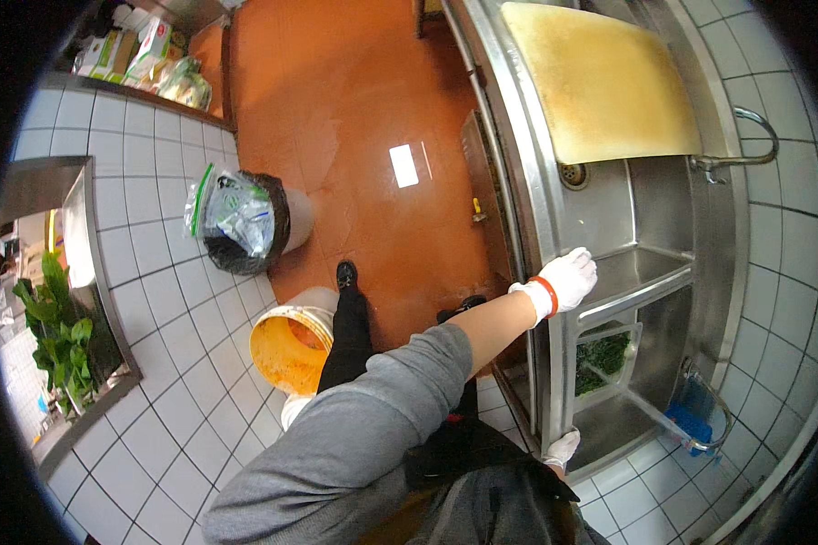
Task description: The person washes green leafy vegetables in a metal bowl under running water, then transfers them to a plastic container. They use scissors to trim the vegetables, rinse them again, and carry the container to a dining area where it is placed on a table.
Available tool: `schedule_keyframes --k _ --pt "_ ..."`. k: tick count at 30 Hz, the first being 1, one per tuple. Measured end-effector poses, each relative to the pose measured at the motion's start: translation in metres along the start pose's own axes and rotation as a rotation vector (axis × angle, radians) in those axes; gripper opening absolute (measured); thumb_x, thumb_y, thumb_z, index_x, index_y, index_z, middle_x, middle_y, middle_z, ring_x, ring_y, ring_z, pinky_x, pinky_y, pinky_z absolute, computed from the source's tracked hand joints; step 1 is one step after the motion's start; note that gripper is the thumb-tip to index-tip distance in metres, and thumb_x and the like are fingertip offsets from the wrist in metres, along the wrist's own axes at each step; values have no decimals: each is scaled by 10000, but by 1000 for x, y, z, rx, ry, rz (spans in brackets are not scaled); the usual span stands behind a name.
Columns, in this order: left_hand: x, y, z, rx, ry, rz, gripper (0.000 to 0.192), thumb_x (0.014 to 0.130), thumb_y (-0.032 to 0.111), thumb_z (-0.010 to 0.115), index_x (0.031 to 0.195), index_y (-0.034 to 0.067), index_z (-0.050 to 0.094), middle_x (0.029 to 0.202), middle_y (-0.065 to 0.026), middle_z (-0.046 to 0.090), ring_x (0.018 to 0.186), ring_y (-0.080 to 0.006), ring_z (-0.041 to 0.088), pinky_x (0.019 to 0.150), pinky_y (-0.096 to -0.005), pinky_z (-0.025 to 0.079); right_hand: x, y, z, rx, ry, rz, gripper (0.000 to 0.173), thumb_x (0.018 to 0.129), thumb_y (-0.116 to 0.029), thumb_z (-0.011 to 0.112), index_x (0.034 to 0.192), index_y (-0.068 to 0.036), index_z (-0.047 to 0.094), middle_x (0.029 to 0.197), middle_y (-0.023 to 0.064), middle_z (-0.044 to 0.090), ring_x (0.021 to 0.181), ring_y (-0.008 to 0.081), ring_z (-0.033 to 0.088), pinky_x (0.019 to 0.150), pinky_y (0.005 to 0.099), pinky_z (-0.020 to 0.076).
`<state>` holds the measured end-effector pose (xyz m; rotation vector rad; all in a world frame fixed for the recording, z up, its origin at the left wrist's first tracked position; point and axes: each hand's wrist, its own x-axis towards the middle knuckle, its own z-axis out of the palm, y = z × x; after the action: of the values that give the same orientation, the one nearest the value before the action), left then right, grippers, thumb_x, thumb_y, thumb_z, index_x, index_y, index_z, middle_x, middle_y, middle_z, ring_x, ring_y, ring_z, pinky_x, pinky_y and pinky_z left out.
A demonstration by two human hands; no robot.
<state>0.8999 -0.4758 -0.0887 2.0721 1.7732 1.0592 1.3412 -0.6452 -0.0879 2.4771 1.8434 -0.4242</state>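
My left hand [567, 281], in a white glove with a red band at the wrist, is over the front rim of the stainless steel sink [542, 225], close to the divider between basins. Its fingers are curled, and their undersides are hidden. My right hand [563, 447], also gloved in white, touches the rim near the sink's nearest corner; its fingers are partly hidden. Between the hands, a clear plastic container [632, 351] of chopped leafy greens [600, 361] stands in the near basin. A clear streak, apparently running water, stretches from a faucet [728, 415] toward it.
A large yellowed cutting board [607, 82] covers part of the far basin, beside another faucet [743, 161]. A lined trash bin [300, 218] and stained bucket [273, 347] stand left. Something blue [688, 415] lies behind the sink. Orange flooring [354, 82] stretches ahead.
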Motion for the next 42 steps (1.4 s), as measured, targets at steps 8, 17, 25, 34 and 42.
schedule_keyframes --k 8,17,25,34,42 --pt "7 0 -6 4 -113 -56 156 710 134 525 780 20 606 851 -129 591 912 -278 530 876 -349 410 -5 2 4 -8 27 -71 453 924 -288 294 1131 48 518 1167 245 509 1104 379 461 969 409 335" --pt "9 2 -11 79 -79 20 186 715 128 582 860 15 607 934 -137 583 984 -290 512 909 -363 399 -10 -23 -7 -64 96 -84 371 914 -277 307 977 -36 580 971 165 579 935 329 543 836 395 412" --pt "11 5 -12 126 -138 -4 188 733 133 564 882 24 596 951 -144 577 1001 -307 513 876 -391 427 -12 -39 -14 -80 102 -25 330 888 -240 336 956 -42 592 992 165 586 938 339 545 824 413 417" --pt "12 5 -6 114 -76 32 174 739 90 562 905 52 599 963 -111 588 961 -284 541 840 -375 448 -12 -37 -12 -161 50 -15 319 883 -243 322 935 -63 580 944 153 564 895 334 533 791 438 409" --pt "10 6 -8 119 -90 25 171 757 89 556 916 42 597 998 -123 583 988 -296 533 853 -378 440 -14 -39 -14 -65 103 -27 316 907 -251 338 902 -45 578 943 160 561 886 348 531 796 455 400"
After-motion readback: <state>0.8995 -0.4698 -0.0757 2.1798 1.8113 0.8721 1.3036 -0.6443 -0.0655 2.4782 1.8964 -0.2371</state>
